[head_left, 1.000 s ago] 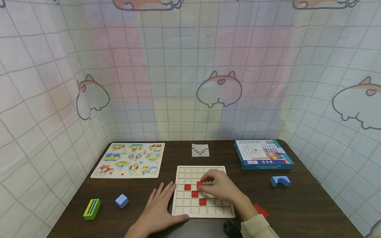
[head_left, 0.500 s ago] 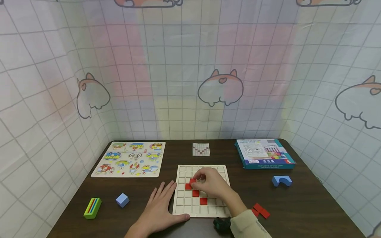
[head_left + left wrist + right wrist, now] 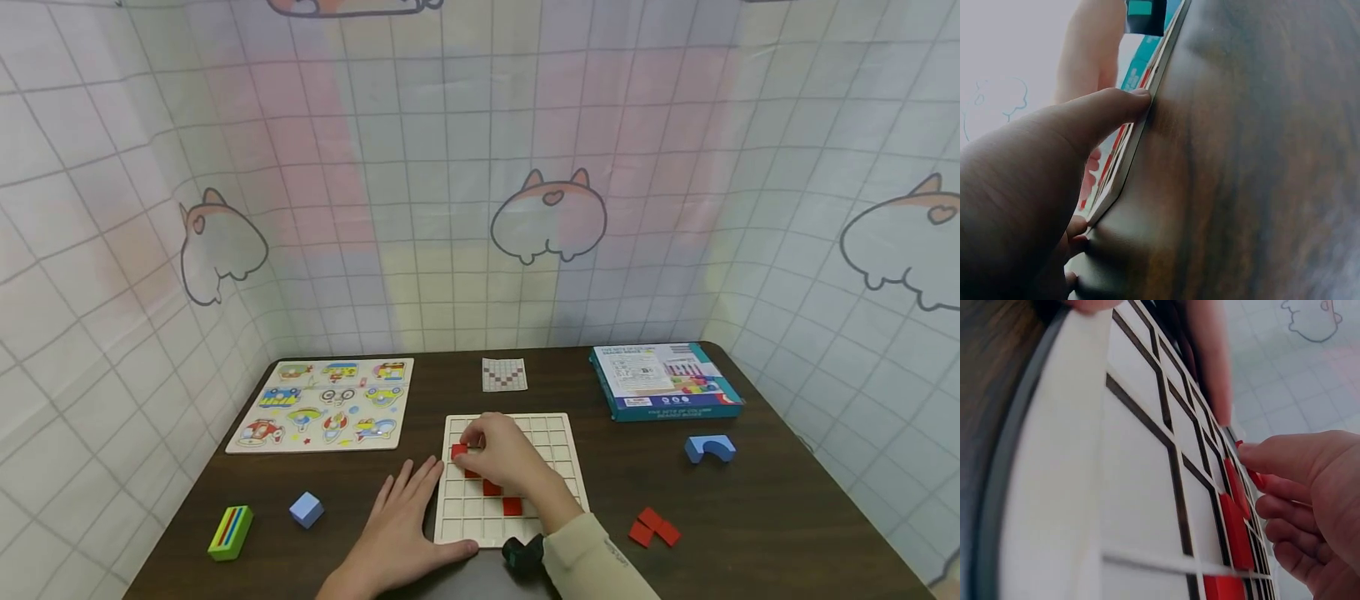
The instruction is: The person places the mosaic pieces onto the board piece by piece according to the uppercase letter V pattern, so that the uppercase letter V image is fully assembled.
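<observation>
A pale square grid board [image 3: 558, 479] lies on the dark table. Between thumb and index finger, my right hand [image 3: 501, 454] pinches a red square tile [image 3: 458, 451] over the board's left part; the right wrist view shows this red tile [image 3: 1255, 480] at the fingertips. Three more red tiles [image 3: 512, 507] sit in grid cells, running diagonally towards the near side. My left hand [image 3: 401, 521] rests spread against the board's left side. Its thumb [image 3: 1113, 109] touches the near edge in the left wrist view.
Loose red tiles [image 3: 651, 518] lie right of the board. Beyond it is a small patterned grid card [image 3: 504, 375]. A picture puzzle board [image 3: 322, 400], blue block [image 3: 307, 509] and green striped block [image 3: 231, 533] are left; a blue arch block [image 3: 709, 448] and flat box [image 3: 666, 383] right.
My right hand has slid left across the board with the pinched red tile, to just beyond the leftmost tile. More loose red tiles show at right. My left hand stays in place.
</observation>
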`<state>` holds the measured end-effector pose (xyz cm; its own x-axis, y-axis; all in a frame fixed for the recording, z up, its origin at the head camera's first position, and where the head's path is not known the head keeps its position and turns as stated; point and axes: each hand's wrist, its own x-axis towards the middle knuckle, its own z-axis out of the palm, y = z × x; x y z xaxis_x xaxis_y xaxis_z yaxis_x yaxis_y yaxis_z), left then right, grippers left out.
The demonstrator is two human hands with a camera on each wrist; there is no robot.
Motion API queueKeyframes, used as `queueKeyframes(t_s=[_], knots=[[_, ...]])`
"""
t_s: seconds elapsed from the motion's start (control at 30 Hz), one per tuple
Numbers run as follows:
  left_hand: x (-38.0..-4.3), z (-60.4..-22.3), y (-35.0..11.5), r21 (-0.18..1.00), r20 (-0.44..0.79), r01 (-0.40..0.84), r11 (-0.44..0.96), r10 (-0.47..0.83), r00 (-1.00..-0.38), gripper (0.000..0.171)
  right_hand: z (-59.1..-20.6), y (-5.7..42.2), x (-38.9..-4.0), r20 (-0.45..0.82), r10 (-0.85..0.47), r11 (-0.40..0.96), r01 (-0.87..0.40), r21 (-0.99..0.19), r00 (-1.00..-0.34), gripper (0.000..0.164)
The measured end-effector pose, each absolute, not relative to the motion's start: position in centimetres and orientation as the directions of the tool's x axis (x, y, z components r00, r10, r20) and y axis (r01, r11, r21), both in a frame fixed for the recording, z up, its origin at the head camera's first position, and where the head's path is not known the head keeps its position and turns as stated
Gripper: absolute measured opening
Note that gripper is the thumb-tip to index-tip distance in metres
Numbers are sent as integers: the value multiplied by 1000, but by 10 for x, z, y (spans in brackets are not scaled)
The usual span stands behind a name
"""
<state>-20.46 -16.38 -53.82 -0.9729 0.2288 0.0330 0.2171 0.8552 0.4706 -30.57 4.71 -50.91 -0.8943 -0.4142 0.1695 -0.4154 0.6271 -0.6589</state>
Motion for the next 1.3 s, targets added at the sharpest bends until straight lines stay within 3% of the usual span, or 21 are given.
queueKeyframes(t_s=[0.4,0.67,1.1,1.3], knots=[[-205,-538,-164,468,32,218,856,230,-973,132,-510,38,-311,171,-437,640,-438,-631,-883,17],[-206,-539,-165,461,40,222,859,230,-972,132,-508,41,-310,136,-435,638,-412,-651,-890,23],[-205,-539,-163,472,18,208,857,226,-974,134,-503,59,-299,189,-475,490,-436,-755,-860,33],[-205,-538,-163,477,27,210,853,224,-974,133,-498,78,-288,191,-495,485,-452,-749,-848,35]])
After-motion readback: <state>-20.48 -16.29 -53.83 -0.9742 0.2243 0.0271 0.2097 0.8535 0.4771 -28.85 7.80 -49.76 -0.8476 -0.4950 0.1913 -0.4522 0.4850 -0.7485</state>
